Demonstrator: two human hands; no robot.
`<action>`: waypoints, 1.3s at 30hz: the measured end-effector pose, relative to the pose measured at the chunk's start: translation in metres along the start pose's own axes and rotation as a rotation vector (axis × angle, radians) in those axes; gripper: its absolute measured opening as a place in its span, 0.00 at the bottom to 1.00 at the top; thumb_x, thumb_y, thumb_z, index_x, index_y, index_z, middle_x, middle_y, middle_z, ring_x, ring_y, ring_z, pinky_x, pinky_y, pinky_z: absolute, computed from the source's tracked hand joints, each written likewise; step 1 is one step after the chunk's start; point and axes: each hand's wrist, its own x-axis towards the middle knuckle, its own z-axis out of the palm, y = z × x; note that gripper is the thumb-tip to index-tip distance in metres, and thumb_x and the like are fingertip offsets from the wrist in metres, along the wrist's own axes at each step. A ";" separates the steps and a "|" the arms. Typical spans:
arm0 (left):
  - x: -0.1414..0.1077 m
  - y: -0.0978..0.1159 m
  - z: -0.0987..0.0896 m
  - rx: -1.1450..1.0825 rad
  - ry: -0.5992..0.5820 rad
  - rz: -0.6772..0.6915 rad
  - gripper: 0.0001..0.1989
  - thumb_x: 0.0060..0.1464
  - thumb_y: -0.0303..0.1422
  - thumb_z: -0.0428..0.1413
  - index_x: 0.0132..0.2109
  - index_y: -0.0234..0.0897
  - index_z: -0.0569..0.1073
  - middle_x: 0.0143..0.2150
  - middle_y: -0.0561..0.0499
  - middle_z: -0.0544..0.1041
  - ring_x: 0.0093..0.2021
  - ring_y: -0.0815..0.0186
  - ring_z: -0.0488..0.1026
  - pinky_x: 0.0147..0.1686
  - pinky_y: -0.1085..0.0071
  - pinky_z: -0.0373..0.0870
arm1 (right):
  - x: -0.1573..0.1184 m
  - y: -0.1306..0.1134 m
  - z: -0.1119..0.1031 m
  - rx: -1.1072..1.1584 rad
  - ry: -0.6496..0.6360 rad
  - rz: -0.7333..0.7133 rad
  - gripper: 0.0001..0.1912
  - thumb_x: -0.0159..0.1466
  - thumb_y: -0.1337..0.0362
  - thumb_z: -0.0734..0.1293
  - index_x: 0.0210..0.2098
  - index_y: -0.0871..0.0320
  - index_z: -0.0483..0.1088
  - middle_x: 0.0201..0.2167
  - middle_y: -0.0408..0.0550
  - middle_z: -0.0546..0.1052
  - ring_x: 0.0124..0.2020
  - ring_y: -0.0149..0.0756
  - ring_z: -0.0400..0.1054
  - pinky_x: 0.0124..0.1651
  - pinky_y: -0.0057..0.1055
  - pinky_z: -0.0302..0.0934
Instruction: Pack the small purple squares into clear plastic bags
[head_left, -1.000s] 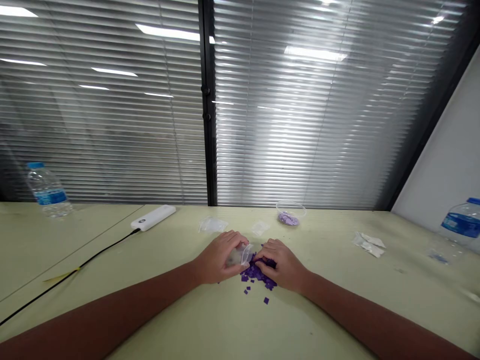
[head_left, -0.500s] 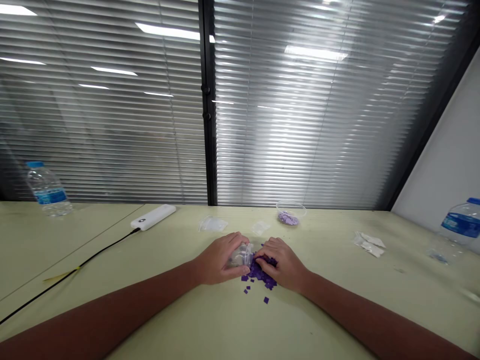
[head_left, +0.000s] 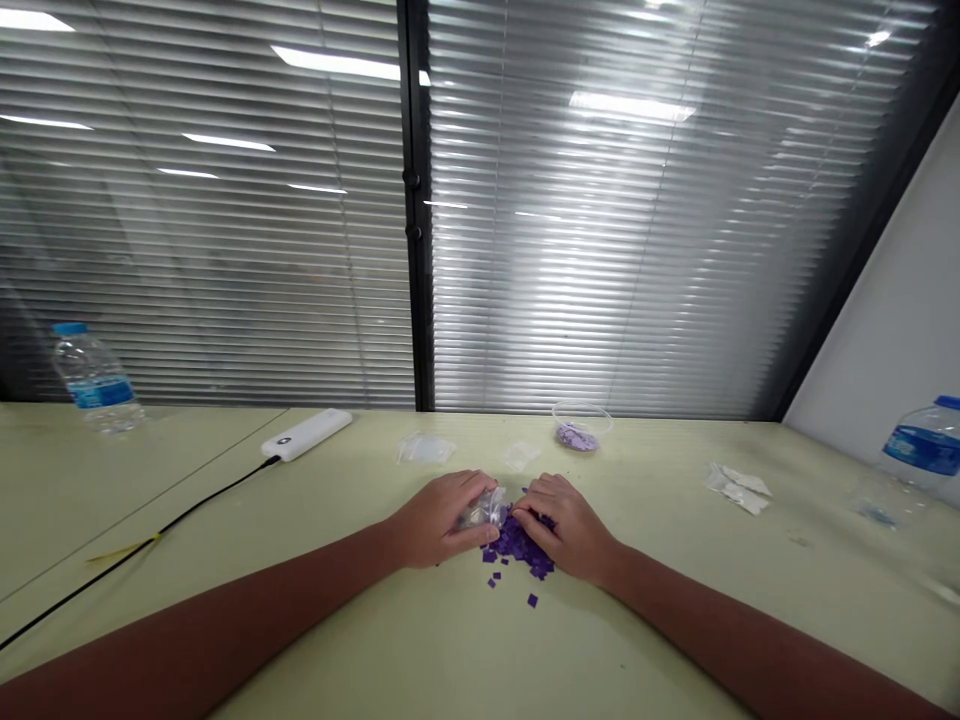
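"While gripping a clear bag (head_left: 480, 508) in the left hand (head_left: 442, 520), doing what with the right hand (head_left: 566, 530)?"

"Bringing thumb and fingertips together over dark purple pieces (head_left: 525, 552), closing too tightly to tell if pinching one."

"And clamping the bag how?"

"Pressing between left thumb and fingers, just beside the purple heap on the pale yellow-green table (head_left: 480, 640)."

"Facing what across the tabletop?"

"Looking toward silvery blinds (head_left: 562, 250) on both sides of a black window post (head_left: 416, 230), catching bright strips of light, then meeting a pale wall (head_left: 885, 330) at right."

"Seeing what else on the surface?"

"Spotting, from left to right, a blue-capped bottle (head_left: 97, 390), a white device (head_left: 307, 434) joined to a black cable (head_left: 210, 497), flat clear packets (head_left: 426, 449), a clear tub (head_left: 582, 418) of lilac pieces (head_left: 577, 437), white packaging (head_left: 739, 488) and a larger-looking bottle (head_left: 921, 450) near the wall."
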 end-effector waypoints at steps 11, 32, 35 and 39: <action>-0.001 -0.002 0.001 -0.002 0.014 0.002 0.22 0.68 0.49 0.51 0.61 0.41 0.67 0.50 0.46 0.76 0.46 0.58 0.73 0.46 0.65 0.67 | 0.000 0.004 0.002 -0.013 0.025 -0.029 0.11 0.73 0.65 0.63 0.45 0.52 0.78 0.32 0.46 0.75 0.36 0.37 0.66 0.41 0.37 0.56; 0.003 0.003 -0.002 0.018 0.000 0.028 0.17 0.72 0.44 0.46 0.58 0.42 0.70 0.49 0.46 0.77 0.48 0.58 0.73 0.47 0.65 0.67 | 0.001 0.003 0.003 -0.012 0.028 0.008 0.04 0.66 0.69 0.70 0.34 0.54 0.74 0.30 0.43 0.74 0.35 0.36 0.66 0.42 0.35 0.55; 0.003 0.003 -0.001 0.035 -0.003 0.041 0.18 0.72 0.44 0.45 0.58 0.41 0.70 0.49 0.45 0.77 0.47 0.58 0.72 0.48 0.65 0.68 | 0.001 0.002 0.003 -0.018 0.030 0.020 0.05 0.66 0.70 0.69 0.33 0.55 0.73 0.30 0.43 0.74 0.35 0.35 0.66 0.42 0.35 0.55; 0.004 0.003 -0.001 0.044 -0.005 0.045 0.18 0.73 0.44 0.44 0.58 0.40 0.70 0.47 0.44 0.76 0.46 0.57 0.72 0.48 0.64 0.67 | 0.002 0.000 0.002 -0.011 0.042 0.021 0.07 0.64 0.74 0.68 0.34 0.55 0.72 0.29 0.42 0.74 0.35 0.35 0.66 0.41 0.34 0.55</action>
